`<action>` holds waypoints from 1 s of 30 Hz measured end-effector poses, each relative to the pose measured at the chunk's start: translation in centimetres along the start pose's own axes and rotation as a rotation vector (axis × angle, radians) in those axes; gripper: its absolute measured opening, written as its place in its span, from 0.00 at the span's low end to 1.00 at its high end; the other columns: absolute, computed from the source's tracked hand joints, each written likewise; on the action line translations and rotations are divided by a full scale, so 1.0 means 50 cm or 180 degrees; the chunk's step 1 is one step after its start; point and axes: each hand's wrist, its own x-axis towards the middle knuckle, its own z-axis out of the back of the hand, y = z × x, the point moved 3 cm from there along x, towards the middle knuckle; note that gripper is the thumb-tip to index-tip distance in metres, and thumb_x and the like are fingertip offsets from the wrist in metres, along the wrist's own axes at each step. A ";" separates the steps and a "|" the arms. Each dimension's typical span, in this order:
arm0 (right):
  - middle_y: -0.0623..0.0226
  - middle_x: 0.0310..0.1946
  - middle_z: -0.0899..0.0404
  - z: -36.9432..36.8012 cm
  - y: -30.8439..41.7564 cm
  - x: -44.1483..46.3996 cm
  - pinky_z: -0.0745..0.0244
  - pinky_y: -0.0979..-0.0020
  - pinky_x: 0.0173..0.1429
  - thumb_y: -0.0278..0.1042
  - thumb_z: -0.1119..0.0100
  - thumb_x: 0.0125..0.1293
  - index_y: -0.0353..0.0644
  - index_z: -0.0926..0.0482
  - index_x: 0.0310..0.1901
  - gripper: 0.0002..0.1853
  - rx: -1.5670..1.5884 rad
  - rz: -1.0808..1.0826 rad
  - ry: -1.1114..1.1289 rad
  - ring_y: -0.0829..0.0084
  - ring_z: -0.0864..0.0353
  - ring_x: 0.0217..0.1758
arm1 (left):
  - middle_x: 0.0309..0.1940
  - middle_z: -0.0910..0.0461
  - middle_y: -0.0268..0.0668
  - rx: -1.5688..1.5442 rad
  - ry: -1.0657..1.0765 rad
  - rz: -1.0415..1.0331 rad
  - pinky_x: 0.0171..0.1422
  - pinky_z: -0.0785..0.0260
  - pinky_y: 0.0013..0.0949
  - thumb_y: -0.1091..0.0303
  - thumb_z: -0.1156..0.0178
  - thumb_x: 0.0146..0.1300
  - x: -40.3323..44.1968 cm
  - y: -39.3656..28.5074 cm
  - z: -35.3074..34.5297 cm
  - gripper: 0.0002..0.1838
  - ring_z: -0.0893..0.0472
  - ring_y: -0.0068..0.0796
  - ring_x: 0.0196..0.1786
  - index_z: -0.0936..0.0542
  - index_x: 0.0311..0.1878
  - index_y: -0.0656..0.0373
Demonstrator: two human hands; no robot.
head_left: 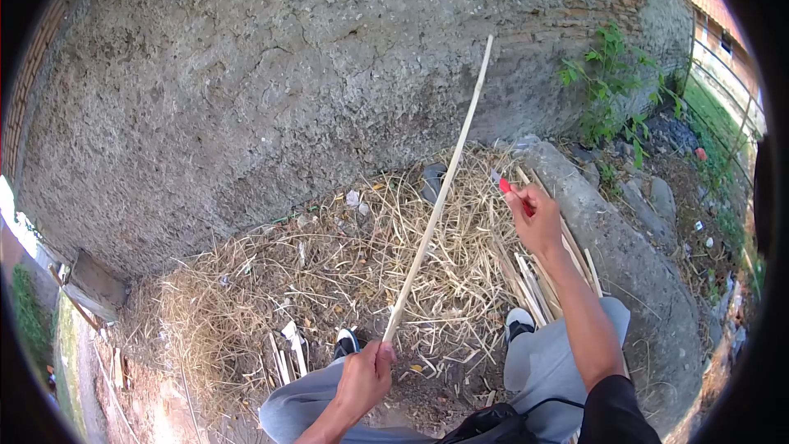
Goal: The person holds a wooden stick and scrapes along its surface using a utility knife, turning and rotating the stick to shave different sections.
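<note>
A long, pale strip of split bamboo (pixel 440 203) slants up and to the right across the view, its far end in front of the wall. Its lower end is in my left hand (pixel 366 375), whose fingers are wrapped round it. On the right, my right hand (pixel 536 218) is closed round a red-handled knife (pixel 505 186). The short blade points up and left, and much of the handle is hidden in my fingers. The knife and the strip are apart.
A rough plastered wall (pixel 271 82) rises ahead. Shavings (pixel 238 312) cover the ground. More strips (pixel 534 292) lie by my right shoe (pixel 519 322), others by my left shoe (pixel 346 342). A large stone slab (pixel 616 255) and a green plant (pixel 612 86) are at right.
</note>
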 end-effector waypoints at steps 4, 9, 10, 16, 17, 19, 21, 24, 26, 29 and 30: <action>0.62 0.24 0.17 -0.005 0.065 -0.082 0.32 0.66 0.26 0.40 0.35 0.67 0.40 0.21 0.35 0.11 0.0262 -0.0119 0.0348 0.67 0.23 0.19 | 0.16 0.25 0.37 -0.0220 0.0065 0.0343 0.27 0.34 0.33 0.63 0.51 0.75 0.024 0.052 -0.032 0.19 0.25 0.23 0.20 0.21 0.31 0.65; 0.62 0.33 0.13 -0.025 0.187 -0.161 0.21 0.66 0.29 0.41 0.35 0.66 0.43 0.20 0.34 0.10 0.0500 0.0725 0.1421 0.63 0.14 0.27 | 0.16 0.26 0.36 -0.0286 0.0083 0.0221 0.26 0.35 0.33 0.62 0.51 0.75 0.030 0.038 -0.046 0.19 0.27 0.22 0.20 0.22 0.32 0.66; 0.62 0.30 0.14 -0.037 0.192 -0.172 0.23 0.67 0.27 0.38 0.33 0.64 0.42 0.20 0.34 0.10 0.0569 0.0945 0.1294 0.64 0.15 0.25 | 0.16 0.26 0.36 -0.0290 0.0081 0.0215 0.26 0.35 0.33 0.62 0.51 0.75 0.032 0.037 -0.051 0.19 0.27 0.22 0.20 0.22 0.32 0.66; 0.63 0.32 0.13 -0.051 0.200 -0.183 0.22 0.69 0.27 0.39 0.32 0.63 0.42 0.18 0.33 0.10 0.0337 0.1105 0.1522 0.65 0.15 0.25 | 0.16 0.28 0.32 -0.0390 0.0094 0.0105 0.26 0.37 0.30 0.63 0.51 0.76 0.034 0.026 -0.062 0.18 0.31 0.19 0.20 0.22 0.33 0.65; 0.63 0.33 0.13 -0.054 0.197 -0.185 0.22 0.69 0.28 0.40 0.32 0.63 0.42 0.18 0.33 0.10 0.0342 0.1172 0.1480 0.66 0.14 0.25 | 0.16 0.28 0.31 -0.0440 0.0130 0.0119 0.26 0.37 0.30 0.63 0.51 0.76 0.035 0.027 -0.064 0.17 0.31 0.18 0.20 0.22 0.33 0.64; 0.64 0.32 0.13 -0.052 0.197 -0.185 0.22 0.69 0.28 0.40 0.32 0.63 0.42 0.18 0.33 0.10 0.0326 0.1176 0.1457 0.66 0.14 0.25 | 0.16 0.28 0.30 -0.0496 0.0174 0.0126 0.26 0.37 0.29 0.63 0.50 0.76 0.038 0.027 -0.067 0.17 0.32 0.17 0.20 0.22 0.33 0.64; 0.64 0.32 0.13 -0.047 0.197 -0.184 0.22 0.69 0.28 0.40 0.32 0.63 0.42 0.18 0.33 0.10 0.0307 0.1178 0.1444 0.66 0.15 0.26 | 0.17 0.28 0.30 -0.0571 0.0222 0.0148 0.26 0.37 0.28 0.62 0.50 0.76 0.038 0.023 -0.068 0.17 0.31 0.16 0.21 0.22 0.33 0.64; 0.64 0.33 0.13 -0.042 0.194 -0.184 0.22 0.69 0.28 0.40 0.32 0.63 0.42 0.18 0.33 0.10 0.0229 0.1109 0.1608 0.66 0.14 0.26 | 0.17 0.27 0.31 -0.0571 0.0264 0.0137 0.27 0.37 0.28 0.61 0.50 0.76 0.037 0.017 -0.070 0.18 0.31 0.16 0.22 0.22 0.33 0.64; 0.63 0.33 0.13 -0.037 0.193 -0.182 0.22 0.69 0.28 0.39 0.32 0.63 0.42 0.18 0.33 0.10 0.0218 0.1149 0.1521 0.66 0.14 0.26 | 0.18 0.27 0.31 -0.0633 0.0272 0.0124 0.27 0.37 0.28 0.61 0.51 0.76 0.037 0.017 -0.073 0.18 0.30 0.16 0.22 0.22 0.33 0.64; 0.64 0.32 0.13 -0.038 0.185 -0.188 0.22 0.68 0.27 0.39 0.31 0.62 0.42 0.17 0.33 0.10 0.0304 0.1268 0.1347 0.66 0.15 0.25 | 0.18 0.27 0.31 -0.0744 0.0276 0.0110 0.27 0.36 0.29 0.61 0.51 0.76 0.036 0.022 -0.079 0.18 0.30 0.16 0.22 0.22 0.34 0.64; 0.64 0.32 0.13 -0.037 0.184 -0.186 0.22 0.68 0.27 0.39 0.31 0.62 0.42 0.17 0.33 0.10 0.0295 0.1273 0.1339 0.66 0.15 0.25 | 0.18 0.27 0.32 -0.0790 0.0281 0.0106 0.27 0.36 0.29 0.61 0.51 0.77 0.036 0.023 -0.081 0.18 0.30 0.17 0.22 0.22 0.34 0.64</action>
